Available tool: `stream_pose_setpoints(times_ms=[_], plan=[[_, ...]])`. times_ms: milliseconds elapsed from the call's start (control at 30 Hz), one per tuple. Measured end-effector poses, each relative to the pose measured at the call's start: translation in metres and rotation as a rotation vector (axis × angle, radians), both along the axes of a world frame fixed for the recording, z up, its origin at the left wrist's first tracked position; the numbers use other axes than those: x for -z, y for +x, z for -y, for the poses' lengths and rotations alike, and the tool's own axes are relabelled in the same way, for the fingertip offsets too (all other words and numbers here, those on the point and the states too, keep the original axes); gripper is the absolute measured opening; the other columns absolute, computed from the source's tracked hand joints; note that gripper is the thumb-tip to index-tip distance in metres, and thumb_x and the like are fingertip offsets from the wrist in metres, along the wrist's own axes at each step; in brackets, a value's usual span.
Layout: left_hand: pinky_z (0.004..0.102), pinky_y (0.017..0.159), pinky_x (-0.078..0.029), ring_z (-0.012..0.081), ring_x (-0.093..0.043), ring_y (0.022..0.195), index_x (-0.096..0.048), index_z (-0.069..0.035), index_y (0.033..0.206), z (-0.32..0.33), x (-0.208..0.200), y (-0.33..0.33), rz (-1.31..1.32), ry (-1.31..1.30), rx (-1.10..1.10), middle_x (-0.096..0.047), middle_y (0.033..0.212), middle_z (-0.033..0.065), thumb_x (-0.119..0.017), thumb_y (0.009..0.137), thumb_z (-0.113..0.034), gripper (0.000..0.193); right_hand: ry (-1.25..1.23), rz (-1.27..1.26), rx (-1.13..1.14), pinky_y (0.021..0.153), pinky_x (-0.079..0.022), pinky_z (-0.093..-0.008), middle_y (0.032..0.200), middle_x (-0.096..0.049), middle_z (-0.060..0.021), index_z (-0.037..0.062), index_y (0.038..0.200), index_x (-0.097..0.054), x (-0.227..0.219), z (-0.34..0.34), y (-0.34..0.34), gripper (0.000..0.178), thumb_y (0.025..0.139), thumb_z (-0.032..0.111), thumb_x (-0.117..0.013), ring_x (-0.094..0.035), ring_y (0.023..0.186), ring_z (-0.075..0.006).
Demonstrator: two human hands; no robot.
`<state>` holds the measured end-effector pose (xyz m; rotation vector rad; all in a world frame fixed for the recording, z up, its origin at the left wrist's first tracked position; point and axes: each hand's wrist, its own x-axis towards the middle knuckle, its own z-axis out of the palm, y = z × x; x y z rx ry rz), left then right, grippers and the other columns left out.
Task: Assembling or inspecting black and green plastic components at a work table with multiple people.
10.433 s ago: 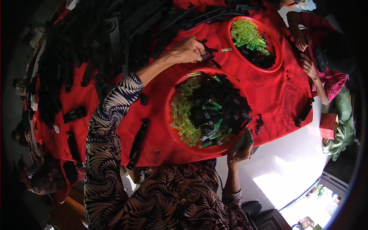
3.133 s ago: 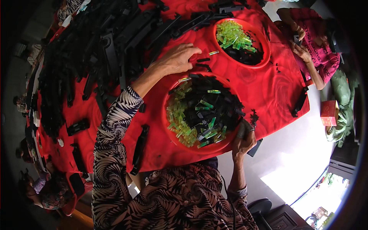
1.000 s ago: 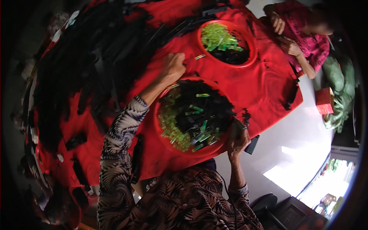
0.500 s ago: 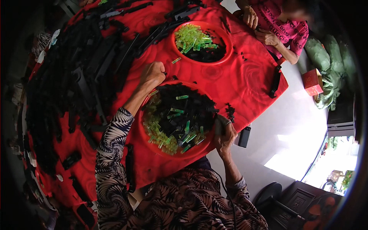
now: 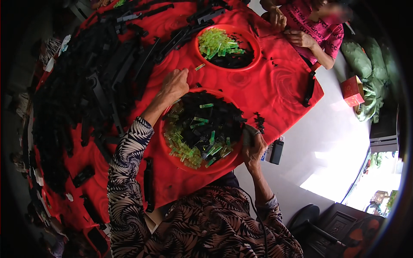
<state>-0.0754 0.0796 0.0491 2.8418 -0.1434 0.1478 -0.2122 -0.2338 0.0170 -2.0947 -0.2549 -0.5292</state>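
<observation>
A round red bowl [image 5: 194,165] sits in front of me, full of small black parts and translucent green pieces. My left hand [image 5: 174,84] rests at the bowl's far left rim, fingers curled over the red cloth [image 5: 284,81]; whether it holds a part I cannot tell. My right hand [image 5: 253,144] grips the bowl's right rim. A single green piece [image 5: 199,67] lies on the cloth just beyond my left hand.
A second red bowl [image 5: 228,46] with green and black pieces stands farther away. Long black strips [image 5: 107,81] are heaped over the left of the table. Another person in pink [image 5: 316,30] sits at the far right. A dark lighter [image 5: 276,150] lies past the cloth's edge.
My left hand has drawn back from the cloth beyond the bowl to the bowl's far rim. My right hand stays on the right rim. The view has shifted as my head moved.
</observation>
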Motion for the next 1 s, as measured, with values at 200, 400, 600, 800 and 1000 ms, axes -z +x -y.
stream_pose_setpoints(times_ms=[200,400,600,800,1000], plan=[[0.0537,0.068,-0.047,0.0437,-0.061,0.078,-0.054,0.000,0.091,-0.011,0.006,0.004,0.055,-0.002,0.105,-0.062,0.078,0.0248,-0.052,0.075,-0.003,0.016,0.027,0.014,-0.008,0.069,-0.054,-0.0372,0.092,-0.068,-0.0178,-0.0006,0.101,-0.066,-0.001,-0.001,0.000,0.019,0.081,0.000,-0.066,-0.069,0.081,-0.0334],[0.0453,0.062,-0.045,0.0392,-0.062,0.072,-0.055,0.001,0.083,-0.018,-0.013,-0.001,-0.001,-0.154,0.007,-0.060,0.073,0.0238,-0.056,0.070,-0.001,0.014,0.050,-0.042,-0.002,0.073,-0.053,-0.0362,0.092,-0.068,-0.0190,-0.0024,0.100,-0.065,-0.002,-0.003,0.000,0.019,0.081,-0.003,-0.065,-0.070,0.084,-0.0337],[0.0312,0.059,-0.044,0.0119,-0.054,0.066,-0.059,0.000,0.092,0.004,-0.073,-0.050,-0.256,-0.451,0.149,-0.058,0.072,0.0024,-0.055,0.074,0.002,0.018,0.037,-0.031,-0.019,0.073,-0.053,-0.0354,0.092,-0.069,-0.0180,-0.0026,0.102,-0.066,0.000,0.001,-0.002,0.021,0.081,-0.002,-0.066,-0.069,0.083,-0.0328],[0.0251,0.057,-0.044,0.0072,-0.055,0.067,-0.063,0.003,0.101,0.000,-0.079,-0.043,-0.395,-0.578,0.210,-0.062,0.077,0.0025,-0.065,0.084,-0.009,0.021,0.029,-0.059,-0.014,0.073,-0.052,-0.0356,0.093,-0.069,-0.0174,-0.0030,0.103,-0.065,-0.002,-0.001,-0.001,0.024,0.079,-0.003,-0.065,-0.069,0.083,-0.0327],[0.0329,0.063,-0.051,0.0184,-0.067,0.070,-0.069,-0.003,0.085,-0.006,-0.008,0.037,-0.030,-0.514,-0.067,-0.069,0.075,0.0082,-0.076,0.072,-0.020,0.022,-0.013,-0.072,0.011,0.072,-0.052,-0.0348,0.092,-0.069,-0.0170,-0.0023,0.103,-0.066,-0.002,0.000,-0.002,0.025,0.078,-0.004,-0.065,-0.069,0.082,-0.0321]])
